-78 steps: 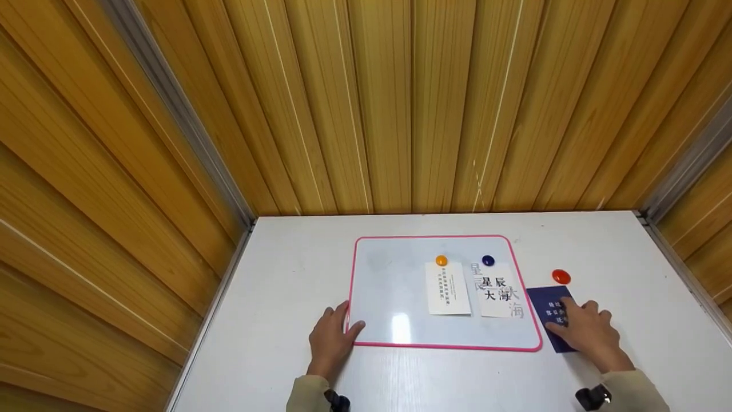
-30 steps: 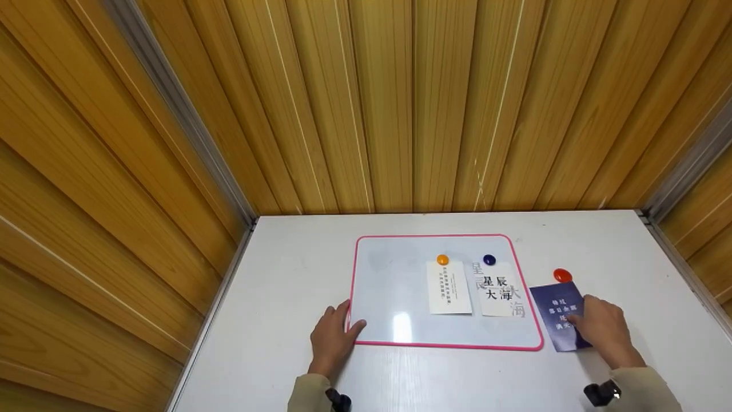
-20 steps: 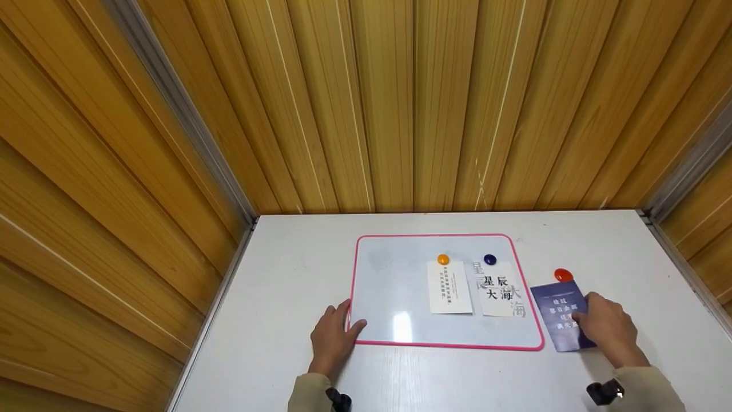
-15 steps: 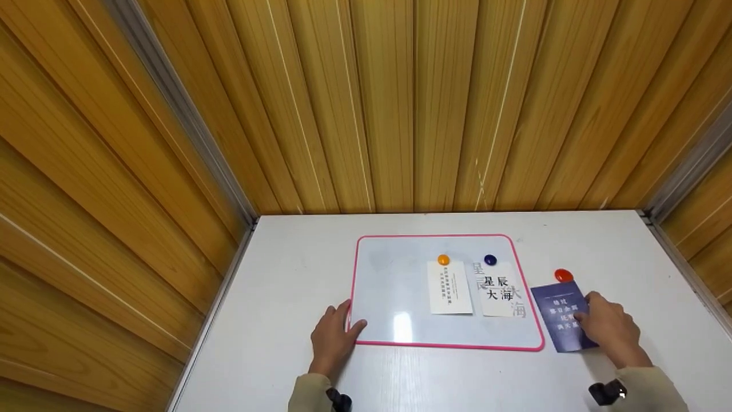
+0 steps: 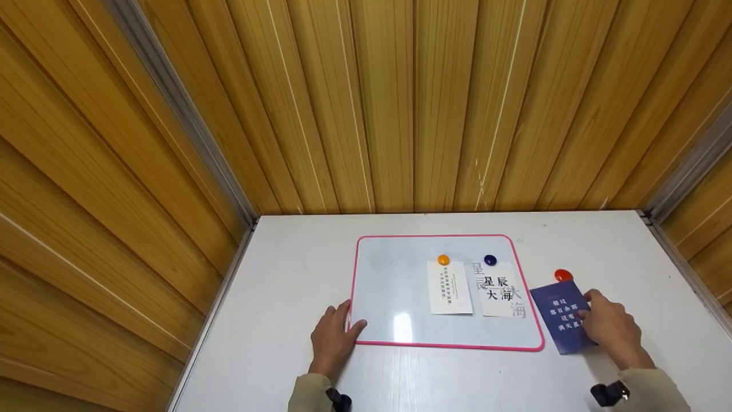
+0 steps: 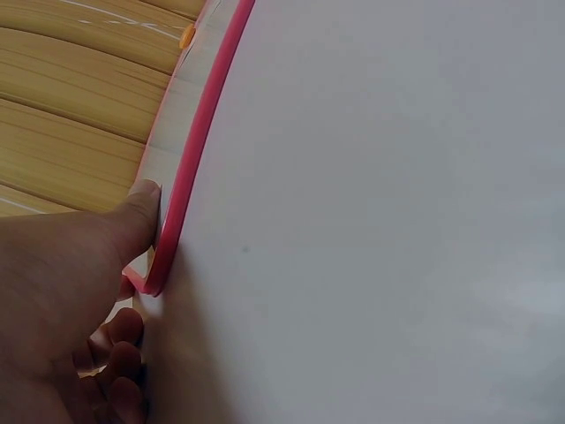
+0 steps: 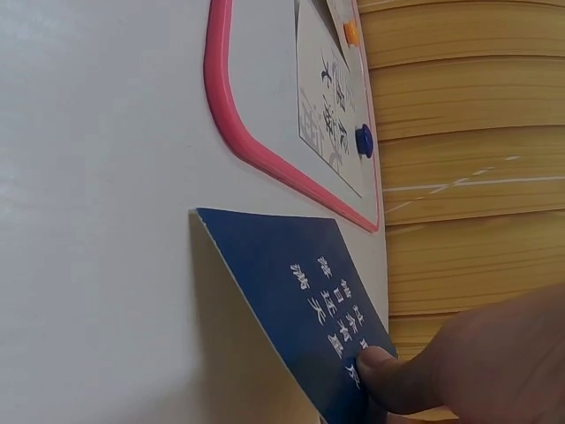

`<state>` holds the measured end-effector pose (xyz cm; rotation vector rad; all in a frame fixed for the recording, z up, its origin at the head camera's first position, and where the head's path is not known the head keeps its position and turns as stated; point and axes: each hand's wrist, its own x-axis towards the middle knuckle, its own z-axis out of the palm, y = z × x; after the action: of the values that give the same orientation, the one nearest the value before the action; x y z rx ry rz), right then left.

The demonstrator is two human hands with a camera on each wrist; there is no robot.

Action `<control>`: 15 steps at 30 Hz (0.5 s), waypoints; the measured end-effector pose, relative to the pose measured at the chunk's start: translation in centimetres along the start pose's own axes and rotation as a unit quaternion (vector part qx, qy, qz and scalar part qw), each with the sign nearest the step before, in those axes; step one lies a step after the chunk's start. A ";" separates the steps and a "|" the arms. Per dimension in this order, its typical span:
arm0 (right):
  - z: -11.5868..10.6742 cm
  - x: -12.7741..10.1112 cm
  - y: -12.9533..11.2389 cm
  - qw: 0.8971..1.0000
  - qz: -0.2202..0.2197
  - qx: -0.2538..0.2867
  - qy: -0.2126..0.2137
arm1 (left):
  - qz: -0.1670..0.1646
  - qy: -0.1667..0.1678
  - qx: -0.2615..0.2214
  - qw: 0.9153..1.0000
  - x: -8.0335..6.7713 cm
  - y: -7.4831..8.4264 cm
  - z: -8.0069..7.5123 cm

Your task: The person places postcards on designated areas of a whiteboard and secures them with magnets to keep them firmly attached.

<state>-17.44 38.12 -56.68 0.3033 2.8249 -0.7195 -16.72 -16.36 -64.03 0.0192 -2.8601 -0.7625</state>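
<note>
A whiteboard with a pink rim (image 5: 394, 286) lies flat on the white table. At its near left corner, my left hand (image 5: 334, 339) grips the edge, with the thumb (image 6: 139, 212) on top in the left wrist view. To the right of the board, my right hand (image 5: 613, 329) pinches a dark blue card with white characters (image 5: 561, 323) by its right edge. In the right wrist view the card (image 7: 291, 274) is tilted up off the table, with the right thumb (image 7: 388, 375) on its printed face; the fingers beneath are mostly hidden.
An orange magnet (image 5: 443, 260) sits at the top of a white card (image 5: 450, 292) on the board. Beside it a dark blue magnet (image 5: 490, 260) tops another white card (image 5: 496, 306). A red magnet (image 5: 563, 275) lies behind the blue card. Wood-patterned panels (image 5: 383, 114) stand behind the table.
My right hand has shifted from over the blue card to its right edge, taken hold of it and raised it slightly, uncovering most of its text. The left hand stays on the board.
</note>
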 end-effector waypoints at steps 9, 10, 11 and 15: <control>-0.8 -0.3 -0.4 1.000 -0.004 0.009 0.026 | -0.008 0.002 0.000 1.000 0.1 0.1 0.1; -0.9 -0.4 -0.4 0.999 -0.006 0.010 0.031 | -0.009 0.003 0.001 1.000 0.1 0.1 0.1; -1.0 -0.5 -0.4 0.999 -0.007 0.011 0.036 | -0.010 0.003 0.001 1.000 0.1 0.1 0.1; -1.2 -0.6 -0.6 0.999 -0.009 0.017 0.049 | -0.010 0.001 -0.003 1.000 0.1 0.2 -0.1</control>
<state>-17.19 38.08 -55.23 0.3270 2.9144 -0.7787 -16.83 -16.26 -63.88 0.0473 -2.8591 -0.7728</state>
